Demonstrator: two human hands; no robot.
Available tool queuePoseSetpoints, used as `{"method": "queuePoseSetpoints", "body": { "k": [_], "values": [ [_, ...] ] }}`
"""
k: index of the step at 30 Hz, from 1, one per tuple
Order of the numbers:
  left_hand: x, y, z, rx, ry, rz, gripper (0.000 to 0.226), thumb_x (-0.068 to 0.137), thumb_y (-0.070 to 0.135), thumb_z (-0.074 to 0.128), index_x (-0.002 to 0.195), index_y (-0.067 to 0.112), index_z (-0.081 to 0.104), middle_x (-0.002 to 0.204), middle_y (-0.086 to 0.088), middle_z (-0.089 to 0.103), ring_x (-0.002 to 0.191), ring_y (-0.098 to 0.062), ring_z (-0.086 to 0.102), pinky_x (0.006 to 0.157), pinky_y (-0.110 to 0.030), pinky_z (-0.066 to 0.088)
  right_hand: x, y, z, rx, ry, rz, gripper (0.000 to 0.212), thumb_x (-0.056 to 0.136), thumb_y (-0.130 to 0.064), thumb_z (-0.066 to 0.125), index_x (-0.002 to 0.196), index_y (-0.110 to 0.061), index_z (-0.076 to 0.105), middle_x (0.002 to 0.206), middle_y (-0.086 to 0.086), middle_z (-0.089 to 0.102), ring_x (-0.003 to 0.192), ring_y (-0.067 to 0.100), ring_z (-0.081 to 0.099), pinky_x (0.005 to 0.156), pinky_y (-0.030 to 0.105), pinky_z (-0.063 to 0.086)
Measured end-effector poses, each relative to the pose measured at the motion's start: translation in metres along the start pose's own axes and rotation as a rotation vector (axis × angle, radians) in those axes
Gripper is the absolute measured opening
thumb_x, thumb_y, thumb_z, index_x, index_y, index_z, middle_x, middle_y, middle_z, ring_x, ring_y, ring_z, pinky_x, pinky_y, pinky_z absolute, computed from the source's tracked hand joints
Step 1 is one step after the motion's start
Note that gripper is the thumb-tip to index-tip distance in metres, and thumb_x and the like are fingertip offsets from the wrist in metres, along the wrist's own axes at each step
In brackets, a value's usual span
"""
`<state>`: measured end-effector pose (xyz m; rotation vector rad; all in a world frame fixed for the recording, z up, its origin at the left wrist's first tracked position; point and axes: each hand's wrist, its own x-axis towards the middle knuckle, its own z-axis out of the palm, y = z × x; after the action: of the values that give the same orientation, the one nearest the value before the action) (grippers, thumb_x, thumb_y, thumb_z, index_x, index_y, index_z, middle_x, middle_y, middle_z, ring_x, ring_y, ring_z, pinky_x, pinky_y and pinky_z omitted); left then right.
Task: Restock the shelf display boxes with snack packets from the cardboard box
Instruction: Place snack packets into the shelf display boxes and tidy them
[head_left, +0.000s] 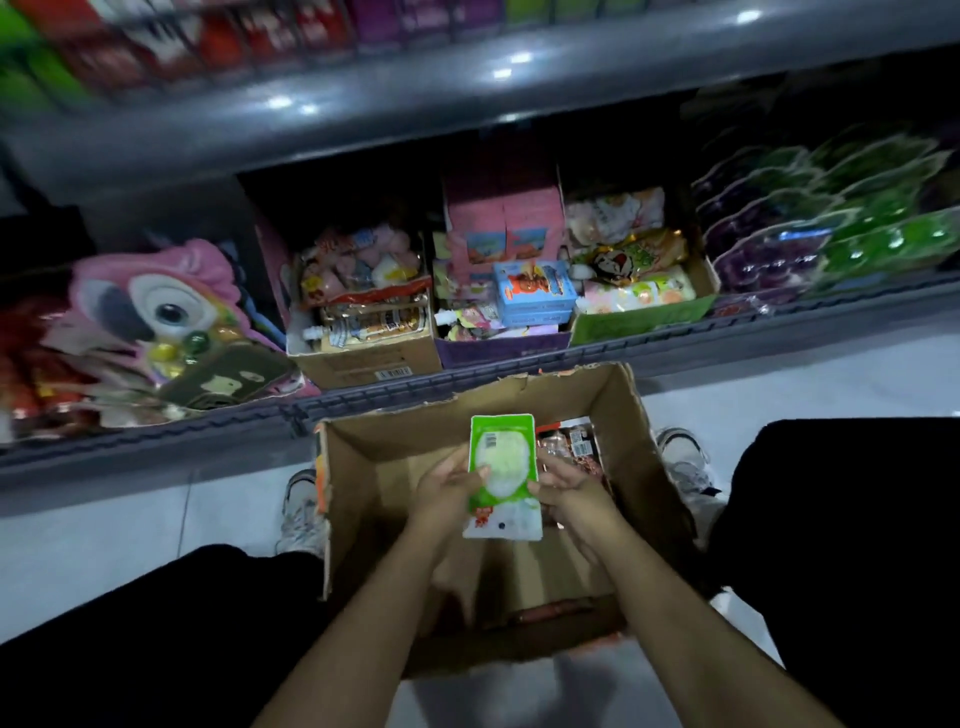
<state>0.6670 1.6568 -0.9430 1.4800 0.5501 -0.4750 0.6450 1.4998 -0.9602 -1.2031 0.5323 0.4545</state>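
Two hands meet over the cardboard box (363, 499) on the floor between my feet, both gripping one green-and-white packet (503, 475). My left hand (447, 488) curls round its left edge, thumb laid across the front; my right hand (569, 491) clasps the right edge, fingers bent behind it. I hold the packet upright above the open box, barcode side toward me. More packets (571, 444) lie in the box's far right corner, red and clear, partly hidden by my right hand.

Beyond the box runs the low shelf (519, 384), where display boxes stand side by side: a brown one (363, 358) with bagged sweets, a purple one (498, 348) holding a blue carton (535, 293), and a green one (639, 317) with pale bags. A pink parrot pack (150, 301) sits to their left, and purple and green jelly packs (831, 228) lie to the right. The upper shelf is blurred.
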Motion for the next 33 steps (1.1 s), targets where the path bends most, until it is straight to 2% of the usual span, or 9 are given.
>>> {"method": "queuePoseSetpoints", "body": {
  "k": [4,9,11,13,18,22,25,29,33],
  "values": [
    [-0.031,0.028,-0.009,0.059,-0.235,0.142,0.055,0.070,0.019,0.072,0.123,0.019,0.057,0.118,-0.010,0.064,0.105,-0.026,0.060,0.093,-0.038,0.046,-0.030,-0.034,0.013,-0.030,-0.075,-0.112,0.056,0.083,0.018,0.051,0.129,-0.013,0.050,0.092,0.012,0.067,0.069,0.010,0.067,0.066,0.019,0.051],
    [-0.072,0.075,-0.027,0.166,-0.385,0.171,0.097,0.054,0.033,0.086,0.139,0.012,0.044,0.141,-0.006,0.047,0.124,-0.023,0.051,0.109,-0.043,0.036,-0.071,-0.076,0.027,-0.057,-0.113,-0.149,0.038,0.082,0.009,0.059,0.119,-0.001,0.061,0.104,0.018,0.068,0.091,0.028,0.066,0.090,0.035,0.050],
    [-0.092,0.100,-0.034,0.359,-0.370,0.256,0.091,0.057,0.035,0.085,0.138,0.019,0.046,0.147,0.011,0.024,0.135,-0.013,0.033,0.113,-0.040,0.031,-0.089,-0.098,0.035,-0.076,-0.166,-0.174,0.036,0.081,0.007,0.061,0.116,-0.002,0.063,0.107,0.019,0.068,0.098,0.029,0.065,0.094,0.036,0.050],
    [-0.114,0.124,-0.043,0.537,-0.320,0.357,0.075,0.070,0.034,0.080,0.136,0.022,0.047,0.143,0.017,0.024,0.135,-0.004,0.027,0.114,-0.032,0.027,-0.108,-0.123,0.045,-0.144,-0.230,-0.226,0.033,0.081,0.004,0.063,0.113,-0.007,0.065,0.109,0.016,0.068,0.102,0.026,0.065,0.095,0.034,0.050],
    [-0.157,0.171,-0.064,0.638,-0.188,0.605,0.033,0.088,0.024,0.063,0.121,0.026,0.060,0.122,0.017,0.054,0.115,0.003,0.046,0.090,-0.007,0.034,-0.144,-0.171,0.076,-0.341,-0.312,-0.354,0.025,0.084,-0.010,0.065,0.108,-0.018,0.067,0.112,0.004,0.067,0.099,0.013,0.064,0.086,0.022,0.052],
    [-0.179,0.203,-0.079,0.412,-0.098,0.695,0.018,0.088,0.011,0.061,0.095,0.025,0.071,0.090,0.011,0.071,0.078,-0.003,0.066,0.061,-0.013,0.051,-0.166,-0.204,0.104,-0.474,-0.304,-0.466,0.020,0.088,-0.023,0.060,0.108,-0.025,0.066,0.097,-0.004,0.067,0.083,0.009,0.063,0.071,0.018,0.052],
    [-0.189,0.222,-0.088,0.238,0.025,0.725,0.013,0.088,0.006,0.060,0.083,0.011,0.070,0.068,-0.007,0.072,0.041,-0.009,0.055,0.038,-0.014,0.039,-0.176,-0.223,0.126,-0.515,-0.289,-0.537,0.022,0.086,-0.030,0.060,0.106,-0.024,0.066,0.091,-0.005,0.068,0.074,0.008,0.062,0.066,0.019,0.051],
    [-0.193,0.244,-0.097,0.164,0.138,0.805,0.016,0.088,0.014,0.062,0.073,0.011,0.067,0.058,-0.012,0.069,0.033,-0.012,0.046,0.037,-0.018,0.039,-0.179,-0.241,0.155,-0.526,-0.228,-0.683,0.003,0.080,-0.025,0.069,0.082,-0.027,0.069,0.074,-0.008,0.069,0.062,-0.001,0.061,0.060,0.016,0.048],
    [-0.193,0.267,-0.103,0.101,0.187,0.834,0.017,0.086,0.019,0.065,0.070,0.014,0.067,0.039,-0.007,0.054,0.027,-0.009,0.039,0.032,-0.018,0.033,-0.173,-0.260,0.181,-0.548,-0.191,-0.773,0.013,0.078,-0.017,0.074,0.067,-0.017,0.069,0.060,-0.007,0.065,0.054,0.005,0.057,0.054,0.019,0.048]
  ]
}}
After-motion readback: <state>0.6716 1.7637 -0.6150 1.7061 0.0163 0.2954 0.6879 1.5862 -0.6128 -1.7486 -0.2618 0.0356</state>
